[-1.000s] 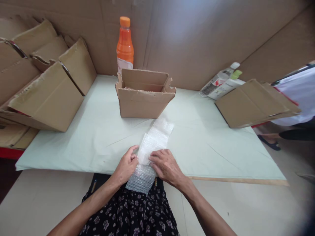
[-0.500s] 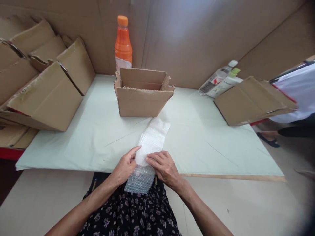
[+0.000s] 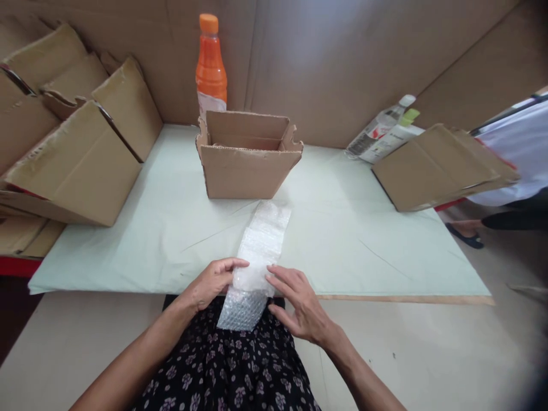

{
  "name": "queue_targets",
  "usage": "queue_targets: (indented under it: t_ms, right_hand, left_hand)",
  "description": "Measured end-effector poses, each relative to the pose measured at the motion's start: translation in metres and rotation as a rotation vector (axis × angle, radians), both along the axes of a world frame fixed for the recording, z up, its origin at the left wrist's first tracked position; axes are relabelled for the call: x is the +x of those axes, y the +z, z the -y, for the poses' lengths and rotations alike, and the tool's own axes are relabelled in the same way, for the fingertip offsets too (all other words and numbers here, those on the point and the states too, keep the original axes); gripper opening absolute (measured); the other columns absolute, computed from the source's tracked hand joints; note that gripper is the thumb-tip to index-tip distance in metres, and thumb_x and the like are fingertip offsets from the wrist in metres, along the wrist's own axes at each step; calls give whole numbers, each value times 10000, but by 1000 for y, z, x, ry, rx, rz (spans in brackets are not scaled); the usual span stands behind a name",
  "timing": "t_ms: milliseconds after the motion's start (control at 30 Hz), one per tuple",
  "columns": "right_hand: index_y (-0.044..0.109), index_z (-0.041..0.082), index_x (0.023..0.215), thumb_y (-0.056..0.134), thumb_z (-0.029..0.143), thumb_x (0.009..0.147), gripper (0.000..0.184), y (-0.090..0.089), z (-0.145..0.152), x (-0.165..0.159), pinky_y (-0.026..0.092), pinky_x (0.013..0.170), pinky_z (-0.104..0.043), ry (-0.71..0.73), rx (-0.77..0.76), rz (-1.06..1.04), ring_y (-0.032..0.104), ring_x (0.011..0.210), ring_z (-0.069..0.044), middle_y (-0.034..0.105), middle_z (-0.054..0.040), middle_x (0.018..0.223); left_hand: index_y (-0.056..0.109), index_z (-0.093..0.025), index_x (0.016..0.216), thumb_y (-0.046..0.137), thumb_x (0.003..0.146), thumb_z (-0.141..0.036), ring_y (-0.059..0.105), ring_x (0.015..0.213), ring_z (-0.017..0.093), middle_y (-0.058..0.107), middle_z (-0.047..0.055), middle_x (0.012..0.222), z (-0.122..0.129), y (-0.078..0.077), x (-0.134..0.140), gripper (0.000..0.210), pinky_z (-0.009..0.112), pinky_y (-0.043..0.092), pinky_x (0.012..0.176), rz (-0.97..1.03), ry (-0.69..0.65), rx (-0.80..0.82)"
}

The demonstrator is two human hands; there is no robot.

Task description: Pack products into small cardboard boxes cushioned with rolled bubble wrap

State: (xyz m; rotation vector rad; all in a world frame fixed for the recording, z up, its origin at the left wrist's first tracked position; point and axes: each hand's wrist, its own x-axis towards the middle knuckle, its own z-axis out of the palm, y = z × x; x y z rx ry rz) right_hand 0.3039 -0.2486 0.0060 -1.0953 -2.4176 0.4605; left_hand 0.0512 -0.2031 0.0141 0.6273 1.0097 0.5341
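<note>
A strip of clear bubble wrap (image 3: 262, 240) lies on the pale green table cover, its lower end hanging past the front edge over a dark flowered skirt. A whiter, folded layer covers the strip's middle. At the left border of the strip, my left hand (image 3: 214, 281) is closed on the wrap, index finger lying across the top and the other fingertips partly hidden. My right hand (image 3: 299, 302) is open at the opposite border, fingers apart, fingertips touching or just above the wrap. Beyond the strip's far end stands an open cardboard box (image 3: 246, 171).
Behind the box is a bottle of orange liquid (image 3: 211, 65). Several cardboard boxes (image 3: 81, 165) crowd the left side. At right, a clear bottle (image 3: 381, 128) leans beside a white tube and another cardboard box (image 3: 436, 168). Part of a person (image 3: 514, 154) shows at the right edge.
My right hand has moved slightly right and its fingers have spread off the wrap. My left index finger now lies flatter over the strip's edge. The view has tilted slightly.
</note>
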Motion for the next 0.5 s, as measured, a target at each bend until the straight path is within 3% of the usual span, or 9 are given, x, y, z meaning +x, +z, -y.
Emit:
queue_targets:
  t_ms: [100, 200, 333, 400, 500]
  right_hand:
    - [386, 199, 1496, 560, 155, 897, 626, -7, 20, 3, 448, 1031, -519, -49, 69, 94, 464, 1390, -304, 546, -170, 1465]
    - [326, 198, 1531, 555, 170, 911, 662, -19, 26, -11, 457, 1009, -531, -75, 162, 78, 495, 1359, -323, 571, -185, 1429]
    - [339, 226, 1526, 497, 175, 935, 614, -28, 10, -32, 521, 866, -449, -273, 148, -193, 666, 1019, -264, 715, -106, 1082]
    - [403, 217, 1489, 517, 229, 945, 555, -28, -2, -37, 542, 794, -396, -413, 36, -255, 673, 901, -240, 717, -84, 994]
    - [483, 196, 1423, 541, 296, 949, 488, -29, -19, -38, 553, 790, -383, -582, -84, -216, 675, 924, -249, 721, -102, 1077]
  left_hand:
    - [664, -129, 1058, 675, 603, -195, 617, 647, 117, 708, 37, 868, -2, 0, 1, 460, 257, 475, 633, -18, 47, -55]
    - [650, -125, 1068, 681, 621, -190, 595, 614, 105, 688, 29, 811, -4, 0, 3, 452, 246, 472, 613, -11, 66, -69]
    - [607, -120, 1170, 674, 670, -227, 613, 658, 126, 662, 35, 840, -6, 7, -1, 516, 275, 521, 634, 3, 49, -69]
    - [548, -123, 1278, 649, 761, -336, 636, 696, 158, 660, 58, 911, -3, 10, -6, 568, 306, 544, 615, -69, 50, 20]
    - [503, -148, 1346, 562, 886, -443, 642, 752, 177, 651, 74, 985, 5, 12, -9, 550, 328, 560, 640, -378, 150, 330]
